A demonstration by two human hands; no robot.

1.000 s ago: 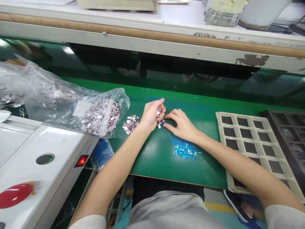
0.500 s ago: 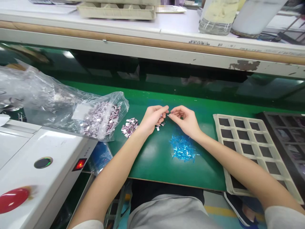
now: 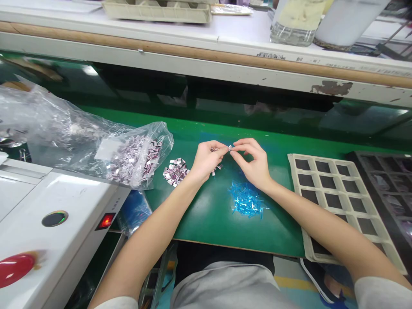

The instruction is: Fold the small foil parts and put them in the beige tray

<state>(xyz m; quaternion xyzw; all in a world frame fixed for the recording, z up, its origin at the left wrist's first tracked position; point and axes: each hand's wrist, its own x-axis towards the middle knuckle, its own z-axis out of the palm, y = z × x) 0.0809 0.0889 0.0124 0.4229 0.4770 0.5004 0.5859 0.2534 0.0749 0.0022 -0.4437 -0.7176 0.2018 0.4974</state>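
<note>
Above the green work surface (image 3: 206, 214) my two hands meet at the fingertips. A small silvery piece (image 3: 230, 147) is pinched between them. My left hand (image 3: 207, 159) is closed, with more small pieces showing within its curled fingers. My right hand (image 3: 254, 161) grips the silvery piece with thumb and index finger. Below the right hand lies a heap of thin blue strips (image 3: 247, 200). Left of my left hand is a pile of small silvery-purple pieces (image 3: 175, 171), and a few more lie just under that hand.
A clear plastic bag (image 3: 135, 159) full of similar pieces lies at the left, behind a white machine (image 3: 80, 201) with a lit red switch. At the right are a cream compartment tray (image 3: 344, 197) and a dark tray (image 3: 383, 161). A raised shelf (image 3: 180, 51) runs across the back.
My fingertips have come together, and the small silvery piece now shows between them. My left hand has turned slightly, and the right hand's fingers have closed in. The piles look unchanged.
</note>
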